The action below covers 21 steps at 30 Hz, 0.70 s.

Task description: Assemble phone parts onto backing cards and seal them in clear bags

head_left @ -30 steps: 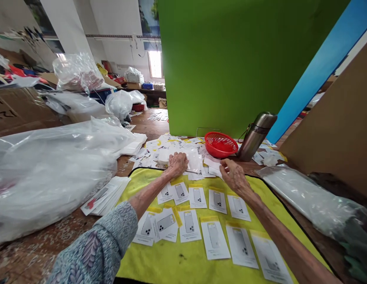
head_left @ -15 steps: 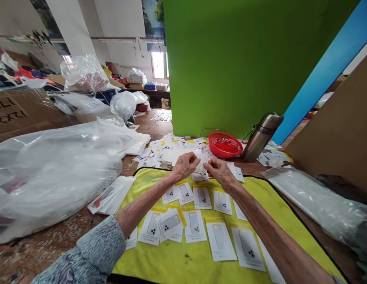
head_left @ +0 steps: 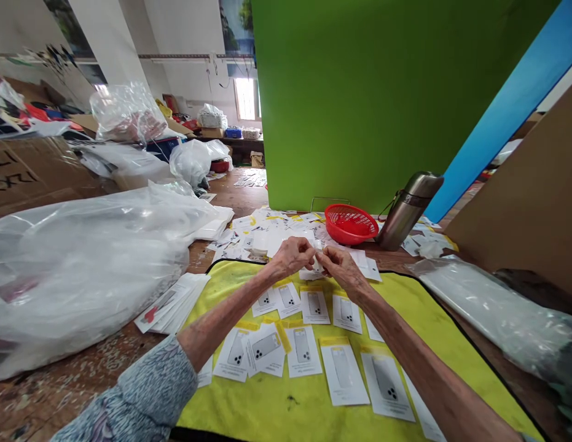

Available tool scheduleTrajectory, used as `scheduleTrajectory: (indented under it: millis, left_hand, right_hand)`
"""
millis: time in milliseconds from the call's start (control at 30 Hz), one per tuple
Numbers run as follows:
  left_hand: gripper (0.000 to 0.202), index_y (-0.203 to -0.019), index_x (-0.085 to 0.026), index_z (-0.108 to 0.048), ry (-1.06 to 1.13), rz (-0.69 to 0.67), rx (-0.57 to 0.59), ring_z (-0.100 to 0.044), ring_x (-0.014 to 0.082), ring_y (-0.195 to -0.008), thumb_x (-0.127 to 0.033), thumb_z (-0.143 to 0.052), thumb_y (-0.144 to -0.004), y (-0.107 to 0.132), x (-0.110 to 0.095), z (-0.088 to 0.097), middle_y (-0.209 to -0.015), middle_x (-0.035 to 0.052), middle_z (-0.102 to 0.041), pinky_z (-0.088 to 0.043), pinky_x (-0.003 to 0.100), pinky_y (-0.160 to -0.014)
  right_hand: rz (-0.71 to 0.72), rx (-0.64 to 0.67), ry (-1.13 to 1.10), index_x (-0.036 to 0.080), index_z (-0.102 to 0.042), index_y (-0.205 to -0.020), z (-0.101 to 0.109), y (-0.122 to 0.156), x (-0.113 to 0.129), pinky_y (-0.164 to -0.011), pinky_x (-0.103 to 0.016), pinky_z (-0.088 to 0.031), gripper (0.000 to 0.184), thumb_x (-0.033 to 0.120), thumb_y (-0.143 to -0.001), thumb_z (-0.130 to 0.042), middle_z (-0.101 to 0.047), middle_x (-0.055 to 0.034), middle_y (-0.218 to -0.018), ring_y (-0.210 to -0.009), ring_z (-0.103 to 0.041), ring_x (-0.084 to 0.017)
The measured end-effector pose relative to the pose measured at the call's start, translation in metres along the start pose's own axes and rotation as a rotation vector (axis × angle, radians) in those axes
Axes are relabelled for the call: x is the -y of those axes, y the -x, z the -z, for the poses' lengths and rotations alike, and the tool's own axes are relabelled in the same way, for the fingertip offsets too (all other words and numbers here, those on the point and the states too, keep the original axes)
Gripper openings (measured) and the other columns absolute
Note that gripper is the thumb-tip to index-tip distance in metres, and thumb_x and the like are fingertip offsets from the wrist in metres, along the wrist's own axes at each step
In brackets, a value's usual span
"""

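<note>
My left hand [head_left: 291, 256] and my right hand [head_left: 343, 266] meet above the far edge of a yellow-green cloth [head_left: 267, 408]. Fingertips of both are pinched on a small whitish, see-through piece [head_left: 317, 265], mostly hidden, whose kind I cannot make out. Below them, flat cards printed with a phone case lie in clear sleeves with yellow top strips; one phone-case card [head_left: 314, 305] is just under the hands, and larger ones, such as this front card [head_left: 343, 373], lie nearer. White cards [head_left: 366, 265] lie beside my right hand.
A red plastic basket [head_left: 351, 233] and a steel thermos [head_left: 409, 212] stand behind my right hand, before a green panel [head_left: 359, 104]. A large white plastic bag [head_left: 92, 264] and a card stack [head_left: 172, 304] sit left. A clear plastic roll [head_left: 493, 319] lies right.
My hands have come closer together, the left one moving slightly right. The whitish piece between them now shows smaller and more covered by the fingers. The cards on the cloth lie as before.
</note>
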<state>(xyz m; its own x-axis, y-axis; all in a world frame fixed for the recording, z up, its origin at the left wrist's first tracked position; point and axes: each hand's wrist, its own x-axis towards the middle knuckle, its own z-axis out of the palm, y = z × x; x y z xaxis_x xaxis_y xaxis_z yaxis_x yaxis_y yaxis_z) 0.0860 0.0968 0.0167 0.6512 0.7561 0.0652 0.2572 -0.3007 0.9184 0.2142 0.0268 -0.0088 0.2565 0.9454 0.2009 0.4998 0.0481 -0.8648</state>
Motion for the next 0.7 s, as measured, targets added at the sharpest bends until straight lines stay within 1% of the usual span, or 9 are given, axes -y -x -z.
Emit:
scheduleTrajectory:
  millis: [100,167,233,333,467,533,600,667,700]
  left_hand:
    - [0.018,-0.061,-0.015,-0.052,-0.096,-0.031,-0.031,-0.06,0.0102,-0.05,-0.012,-0.049,-0.078,-0.001,0.001,-0.004,-0.054,-0.002,-0.058,-0.044,0.02,-0.051]
    - [0.017,-0.061,-0.016,-0.053,-0.161,-0.048,-0.039,-0.059,0.0112,-0.049,-0.014,-0.049,-0.077,0.0,0.001,-0.006,-0.052,-0.0022,-0.057,-0.045,0.021,-0.052]
    - [0.016,-0.058,-0.017,-0.052,-0.227,-0.061,-0.051,-0.059,0.0132,-0.052,-0.015,-0.05,-0.075,0.002,0.0,-0.007,-0.05,-0.0021,-0.055,-0.047,0.024,-0.057]
    - [0.016,-0.055,-0.018,-0.051,-0.393,-0.088,-0.079,-0.061,0.0182,-0.064,-0.016,-0.054,-0.07,0.006,-0.001,-0.009,-0.053,0.0006,-0.057,-0.048,0.03,-0.067]
    - [0.014,-0.059,-0.018,-0.055,-0.565,-0.079,-0.101,-0.06,0.02,-0.068,-0.021,-0.053,-0.073,0.009,-0.004,-0.01,-0.061,0.0033,-0.061,-0.047,0.03,-0.066]
    - [0.015,-0.059,-0.018,-0.055,-0.516,-0.07,-0.089,-0.058,0.0177,-0.063,-0.023,-0.054,-0.073,0.008,-0.007,-0.008,-0.059,0.0019,-0.059,-0.046,0.028,-0.061]
    - [0.016,-0.06,-0.017,-0.054,-0.41,-0.066,-0.032,-0.056,0.0145,-0.056,-0.023,-0.054,-0.075,0.006,-0.012,-0.004,-0.056,0.0004,-0.058,-0.044,0.025,-0.056]
    - [0.02,-0.065,-0.016,-0.055,-0.315,-0.046,0.026,-0.055,0.012,-0.051,-0.027,-0.05,-0.081,0.001,-0.015,0.002,-0.057,0.0003,-0.059,-0.044,0.023,-0.053]
    - [0.023,-0.069,-0.016,-0.056,-0.317,-0.031,0.025,-0.056,0.0115,-0.052,-0.029,-0.046,-0.085,-0.002,-0.014,0.005,-0.06,0.001,-0.06,-0.045,0.023,-0.053]
  right_hand:
    - [0.028,-0.075,0.118,0.022,-0.045,-0.064,-0.001,0.001,0.002,-0.052,-0.026,-0.031,0.023,0.041,-0.077,-0.048,-0.045,0.0035,-0.053,-0.05,-0.042,-0.012]
    - [0.058,-0.106,0.181,0.022,-0.043,-0.061,-0.003,0.001,0.005,-0.054,-0.027,-0.028,0.017,0.031,-0.076,-0.047,-0.046,0.0023,-0.054,-0.052,-0.04,-0.013]
    - [0.082,-0.138,0.224,0.023,-0.038,-0.058,-0.003,0.001,0.007,-0.055,-0.028,-0.026,0.018,0.024,-0.074,-0.045,-0.044,0.0015,-0.055,-0.053,-0.037,-0.014]
    - [0.082,-0.183,0.249,0.024,-0.036,-0.059,-0.002,0.001,0.005,-0.057,-0.029,-0.025,0.015,0.02,-0.07,-0.045,-0.041,0.0017,-0.055,-0.054,-0.035,-0.015]
    - [0.084,-0.141,0.188,0.023,-0.041,-0.063,0.001,0.002,0.0,-0.056,-0.027,-0.028,0.007,0.023,-0.068,-0.047,-0.044,0.0028,-0.055,-0.054,-0.038,-0.014]
    - [0.092,-0.087,0.126,0.022,-0.045,-0.062,0.004,0.001,0.0,-0.055,-0.026,-0.029,0.011,0.03,-0.068,-0.049,-0.045,0.0035,-0.055,-0.055,-0.038,-0.013]
    - [0.078,-0.068,0.062,0.021,-0.046,-0.058,0.008,-0.001,0.0,-0.052,-0.025,-0.029,0.019,0.037,-0.067,-0.053,-0.044,0.004,-0.053,-0.054,-0.036,-0.011]
    - [0.025,-0.101,-0.008,0.02,-0.048,-0.058,0.016,-0.004,-0.002,-0.05,-0.024,-0.029,0.023,0.041,-0.065,-0.055,-0.044,0.004,-0.053,-0.053,-0.037,-0.011]
    - [-0.015,-0.13,-0.045,0.02,-0.049,-0.061,0.021,-0.006,-0.004,-0.048,-0.023,-0.029,0.023,0.042,-0.065,-0.055,-0.045,0.0038,-0.054,-0.051,-0.037,-0.01]
